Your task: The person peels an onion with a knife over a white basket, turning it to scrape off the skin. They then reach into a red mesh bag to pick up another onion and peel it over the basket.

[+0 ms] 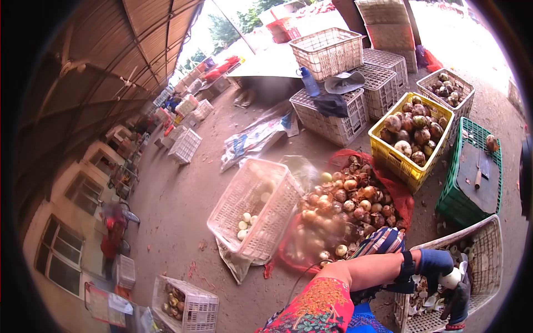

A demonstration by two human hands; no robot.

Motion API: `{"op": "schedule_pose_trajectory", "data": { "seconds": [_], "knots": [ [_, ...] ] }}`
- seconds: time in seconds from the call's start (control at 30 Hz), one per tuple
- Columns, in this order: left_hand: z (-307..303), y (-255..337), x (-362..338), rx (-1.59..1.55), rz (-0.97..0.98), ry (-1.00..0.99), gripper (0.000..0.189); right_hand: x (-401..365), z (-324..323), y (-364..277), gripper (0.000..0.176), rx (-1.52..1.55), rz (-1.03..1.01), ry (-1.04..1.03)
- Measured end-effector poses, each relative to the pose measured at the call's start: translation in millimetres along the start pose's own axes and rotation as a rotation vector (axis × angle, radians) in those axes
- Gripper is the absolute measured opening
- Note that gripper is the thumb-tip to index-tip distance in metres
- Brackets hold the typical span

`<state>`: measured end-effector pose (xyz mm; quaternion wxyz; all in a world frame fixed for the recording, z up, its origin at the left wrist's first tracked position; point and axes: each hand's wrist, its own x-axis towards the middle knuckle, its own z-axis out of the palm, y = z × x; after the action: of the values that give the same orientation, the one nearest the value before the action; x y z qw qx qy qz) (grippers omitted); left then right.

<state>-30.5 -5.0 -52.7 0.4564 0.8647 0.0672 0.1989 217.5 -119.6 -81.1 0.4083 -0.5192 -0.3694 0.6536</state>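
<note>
My left hand (436, 261), in a dark blue glove, reaches over a pale crate (488, 244) at the lower right, its fingers closed on a peeled white onion (450, 278). Touching the same onion from the other side is my right hand (458, 302), in a dark glove; whatever else it holds is hidden. White peelings (425, 299) lie in the crate below both hands. Beside my left arm, unpeeled onions (355, 200) are heaped on a red net (402, 194) on the ground. Several peeled onions (243, 226) rest in a pink-white crate (222, 208).
A yellow crate (408, 175) of onions and a green crate (444, 202) bearing a board and a cleaver (478, 178) stand beyond my hands. Farther back are stacked crates (333, 122) with a blue bottle (308, 82). A person in red (114, 230) is at the left.
</note>
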Motion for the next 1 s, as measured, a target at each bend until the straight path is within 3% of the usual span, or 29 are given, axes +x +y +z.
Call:
{"op": "schedule_pose_trajectory", "data": {
  "seconds": [0.07, 0.2, 0.27, 0.43, 0.47, 0.57, 0.63, 0.77, 0.83, 0.9, 1.0],
  "knots": [
    [9, -3, -3, -0.119, -0.043, 0.015, 0.039, 0, 14, -5, 0.064, -0.033, -0.03, -0.02],
    [14, -22, -5, 0.219, 0.143, -0.021, 0.044, -4, 30, -13, 0.062, -0.087, -0.064, -0.06],
    [16, -28, -6, 0.274, 0.148, -0.045, 0.047, -5, 36, -17, 0.062, -0.116, -0.08, -0.077],
    [11, -13, -14, 0.087, 0.009, -0.023, 0.051, -9, 46, -22, 0.061, -0.163, -0.119, -0.097],
    [13, -14, -13, 0.204, 0.112, -0.002, 0.046, -9, 49, -22, 0.061, -0.137, -0.122, -0.091],
    [3, -2, -11, 0.289, -0.251, -0.11, 0.045, 5, 38, -2, 0.053, 0.043, -0.125, -0.02],
    [0, -2, -10, 0.182, -0.191, 0.013, 0.045, 6, 36, 4, 0.05, 0.068, -0.282, 0.01],
    [11, -12, -4, -0.1, -0.115, 0.237, 0.038, 1, 30, 0, 0.049, 0.169, -0.224, 0.022],
    [2, 11, -1, -0.423, -0.26, 0.248, 0.032, -1, 31, -3, 0.048, 0.22, -0.194, 0.03],
    [-13, 47, 7, -0.921, -0.589, 0.149, 0.024, 7, 9, 16, 0.038, 0.295, -0.2, 0.066],
    [1, 33, 13, -0.901, -0.389, 0.21, 0.018, 22, -13, 50, 0.034, 0.309, -0.301, 0.221]
  ]
}}
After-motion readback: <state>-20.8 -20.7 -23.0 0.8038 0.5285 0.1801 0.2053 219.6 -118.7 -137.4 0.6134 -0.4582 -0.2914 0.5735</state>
